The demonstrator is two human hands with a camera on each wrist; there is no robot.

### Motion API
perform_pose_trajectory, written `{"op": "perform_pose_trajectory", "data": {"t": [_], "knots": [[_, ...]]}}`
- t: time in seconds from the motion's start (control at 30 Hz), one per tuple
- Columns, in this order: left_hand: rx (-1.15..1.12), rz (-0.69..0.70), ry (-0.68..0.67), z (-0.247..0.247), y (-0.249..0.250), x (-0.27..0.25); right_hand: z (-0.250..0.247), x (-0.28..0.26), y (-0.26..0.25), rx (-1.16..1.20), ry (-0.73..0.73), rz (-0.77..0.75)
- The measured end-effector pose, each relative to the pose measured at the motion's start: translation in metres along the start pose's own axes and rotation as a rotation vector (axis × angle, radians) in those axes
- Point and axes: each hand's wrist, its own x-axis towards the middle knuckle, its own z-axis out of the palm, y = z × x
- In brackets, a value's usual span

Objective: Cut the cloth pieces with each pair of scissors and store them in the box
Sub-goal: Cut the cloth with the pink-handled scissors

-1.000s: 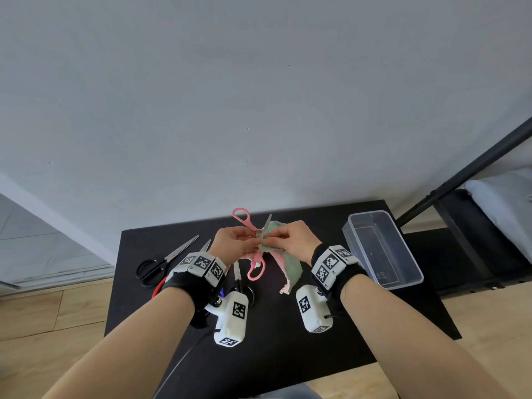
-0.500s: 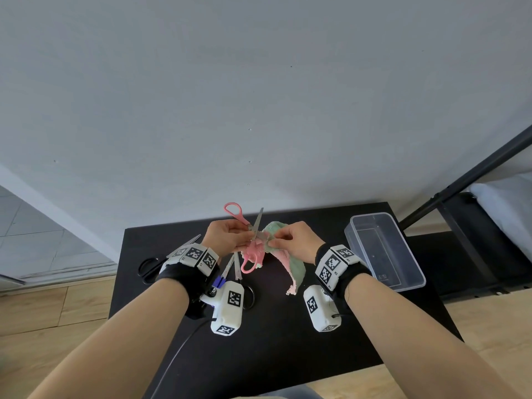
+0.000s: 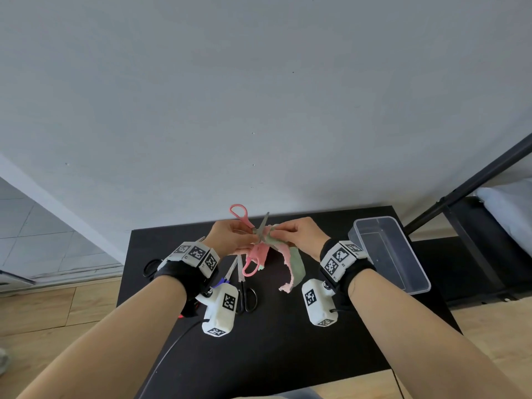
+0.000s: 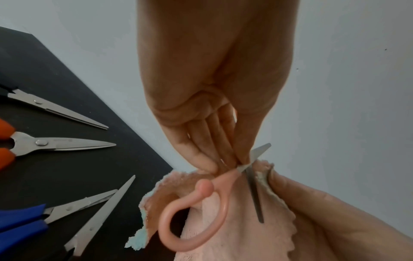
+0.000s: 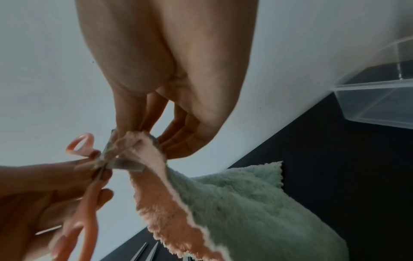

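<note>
The open pink-handled scissors (image 3: 244, 218) (image 4: 194, 220) (image 5: 89, 203) are held above the black table (image 3: 288, 341), blades crossed over the top edge of a fluffy pink and pale-green cloth (image 3: 296, 266) (image 4: 223, 238) (image 5: 223, 203). My left hand (image 3: 247, 237) (image 4: 223, 159) pinches the scissors near the pivot. Pinching the cloth's top edge just right of the blades is my right hand (image 3: 276, 230) (image 5: 138, 130), and the cloth hangs down from it. A clear plastic box (image 3: 414, 272) (image 5: 380, 106) stands at the table's right edge with nothing visible inside.
Several other scissors lie on the table's left half: a black-handled pair (image 4: 55, 109) (image 3: 152, 267), an orange-handled pair (image 4: 44, 143), a blue-handled pair (image 4: 33, 217) (image 3: 221, 282) and another black-handled pair (image 3: 249, 295). A black frame (image 3: 475, 182) rises right of the table. A grey wall stands behind.
Both hands have shifted only slightly with the scissors and cloth, a little left and back. The grips look the same and the blades stay crossed over the cloth.
</note>
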Motion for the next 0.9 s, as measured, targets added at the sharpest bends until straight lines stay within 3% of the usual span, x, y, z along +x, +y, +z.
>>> {"op": "perform_pose_trajectory", "data": {"t": [0.23,0.53,0.9], "knots": [[0.02,0.028,-0.003,0.002,0.004,-0.005,0.012,0.0,-0.004,0.026,-0.067,-0.001],[0.122,0.077,0.047,0.004,-0.002,-0.006,0.018,0.008,0.001,-0.234,-0.082,0.006],[0.081,0.061,0.13,0.005,-0.001,-0.005,0.013,0.003,-0.001,-0.34,-0.096,-0.039]]}}
